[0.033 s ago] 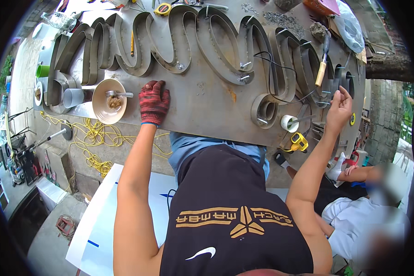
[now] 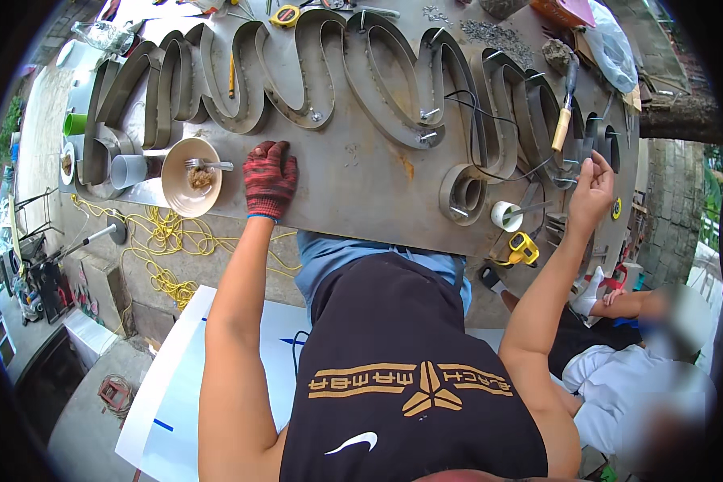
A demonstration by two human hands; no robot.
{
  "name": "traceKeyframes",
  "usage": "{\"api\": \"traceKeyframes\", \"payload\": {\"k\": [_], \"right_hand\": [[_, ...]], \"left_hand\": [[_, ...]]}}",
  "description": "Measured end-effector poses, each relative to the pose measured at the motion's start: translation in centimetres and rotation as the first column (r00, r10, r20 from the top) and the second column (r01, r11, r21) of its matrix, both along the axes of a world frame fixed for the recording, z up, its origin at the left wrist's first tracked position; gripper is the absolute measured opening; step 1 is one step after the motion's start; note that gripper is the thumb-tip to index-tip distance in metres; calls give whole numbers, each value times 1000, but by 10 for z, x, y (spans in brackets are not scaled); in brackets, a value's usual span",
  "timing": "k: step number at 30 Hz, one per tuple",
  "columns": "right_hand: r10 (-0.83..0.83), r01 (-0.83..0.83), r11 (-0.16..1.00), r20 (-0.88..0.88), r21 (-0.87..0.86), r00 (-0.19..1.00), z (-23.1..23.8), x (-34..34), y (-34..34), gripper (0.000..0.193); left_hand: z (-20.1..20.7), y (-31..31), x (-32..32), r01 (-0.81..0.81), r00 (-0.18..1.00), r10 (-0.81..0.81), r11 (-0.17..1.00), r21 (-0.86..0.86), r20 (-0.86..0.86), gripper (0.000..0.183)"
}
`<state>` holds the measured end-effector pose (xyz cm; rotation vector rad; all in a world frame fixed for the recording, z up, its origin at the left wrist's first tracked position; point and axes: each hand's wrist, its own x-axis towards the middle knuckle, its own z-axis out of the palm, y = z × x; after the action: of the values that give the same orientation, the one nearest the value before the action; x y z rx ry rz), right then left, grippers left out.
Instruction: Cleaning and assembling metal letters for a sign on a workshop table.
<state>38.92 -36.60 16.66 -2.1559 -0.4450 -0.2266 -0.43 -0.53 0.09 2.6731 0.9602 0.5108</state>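
My left hand [image 2: 269, 178], in a red knit glove, lies palm down on the bare grey metal sheet [image 2: 361, 181] and holds nothing. Just beyond it run the bent metal strips [image 2: 313, 72], standing on edge in large curved letter shapes. My bare right hand [image 2: 590, 193] is raised at the sheet's right end, its fingers pinched together beside the strips there [image 2: 538, 104] and the end of a thin black wire [image 2: 490, 112]. What is between those fingers is too small to make out.
A tan bowl with a fork [image 2: 189, 177] and a grey cup [image 2: 128, 170] stand left of my gloved hand. A wooden-handled hammer [image 2: 565, 112], a white tape roll [image 2: 504, 215] and a yellow tape measure [image 2: 522, 247] lie near my right hand. Yellow rope [image 2: 165, 241] is coiled below; another person [image 2: 643, 361] sits at lower right.
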Motion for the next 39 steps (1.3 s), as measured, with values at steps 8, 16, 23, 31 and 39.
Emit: {"api": "traceKeyframes", "payload": {"k": [8,16,23,31,39], "right_hand": [[24,-23,994,8,-103,1000,1,-7,23,25],[260,-288,943,-170,-166,950,-4,-91,84,26],[259,-288,944,-182,-163,949,-1,-96,87,25],[53,-68,987,-100,-146,994,-16,47,21,25],[-263,165,850,-131,-499,956,-83,157,-7,41]], "left_hand": [[-2,2,0,2,1000,-2,1000,2,2,33],[-2,4,-1,3,1000,-3,1000,-15,3,33],[0,4,-2,4,999,-3,1000,-23,38,33],[3,-2,4,3,1000,-2,999,-36,25,33],[3,-2,4,12,1000,-11,999,-33,14,34]]}}
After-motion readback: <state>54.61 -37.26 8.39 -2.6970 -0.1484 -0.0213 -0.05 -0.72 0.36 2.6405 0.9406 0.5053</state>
